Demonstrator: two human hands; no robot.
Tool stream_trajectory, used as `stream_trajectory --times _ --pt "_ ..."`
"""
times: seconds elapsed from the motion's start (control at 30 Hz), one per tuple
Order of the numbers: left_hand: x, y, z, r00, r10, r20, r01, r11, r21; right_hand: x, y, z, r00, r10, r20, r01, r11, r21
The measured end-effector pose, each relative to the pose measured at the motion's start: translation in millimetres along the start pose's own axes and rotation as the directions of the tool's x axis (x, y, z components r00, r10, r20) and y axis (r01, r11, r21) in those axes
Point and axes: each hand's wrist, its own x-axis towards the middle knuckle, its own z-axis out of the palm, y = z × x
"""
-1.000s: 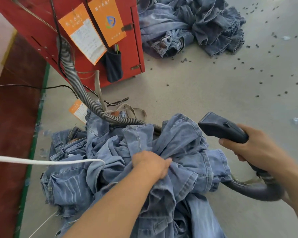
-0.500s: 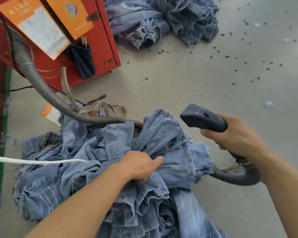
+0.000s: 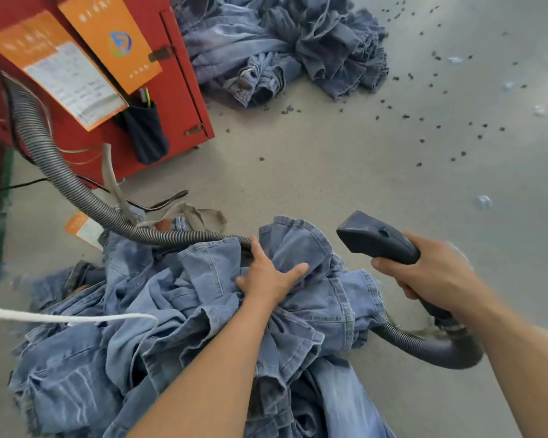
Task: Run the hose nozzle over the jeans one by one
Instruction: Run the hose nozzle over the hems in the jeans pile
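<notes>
Denim in a faded blue makes the big heap of jeans (image 3: 178, 327) that lies on the grey floor (image 3: 345, 172), just in front of the red cabinet (image 3: 86, 99). The person's left hand (image 3: 268, 276) lies on top of this heap with the fingers spread and nearly straight, so it presses the cloth and does not grasp it. The right hand (image 3: 431, 273) is closed around the handle of the dark hose nozzle (image 3: 377, 237). The nozzle is held in the air just beside the right edge of the heap, and its flat mouth points toward the folded denim without touching it. From the handle a grey ribbed hose (image 3: 76, 197) bends down, goes under the heap, comes out on the far side and climbs toward the cabinet. Orange papers (image 3: 76, 61) and a dark pouch (image 3: 144, 131) hang on the front of the cabinet. A second pile of jeans (image 3: 282, 45) lies beyond the cabinet's right side, well apart from the heap. Small dark bits (image 3: 424, 121) are scattered on the floor to the right of that pile. A white cord (image 3: 60, 317) crosses the left part of the heap.
</notes>
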Motion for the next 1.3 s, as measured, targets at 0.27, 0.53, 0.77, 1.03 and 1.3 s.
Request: stream_trajectory --times 0.27,0.53,0.77,1.03,1.3 --pt "-12.5 -23.8 -11.5 0.961 0.184 -0.208 -0.259 0.861 -0.437 -6.4 -19.2 -2.1 0.987 -0.108 0.116 0.116 0.991 -0.062" --pt "-41.2 -23.9 -6.1 0.899 0.433 -0.061 -0.396 0.748 -0.533 15.2 -43.5 41.6 0.987 -0.066 0.149 0.093 0.979 -0.179" --pt "-59.8 -34.6 -14.4 0.923 0.364 -0.128 -0.362 0.703 -0.611 6.0 -47.9 15.6 0.988 -0.117 0.105 0.116 0.993 0.021" --pt "-80.2 -41.9 -25.7 0.937 0.347 -0.045 -0.308 0.758 -0.575 -2.2 -59.3 49.5 0.949 -0.142 0.283 0.209 0.952 -0.224" --pt "-83.8 -59.5 -62.4 0.993 0.118 0.02 -0.039 0.476 -0.879 0.3 -39.4 10.4 0.97 -0.239 -0.032 0.24 0.97 0.025"
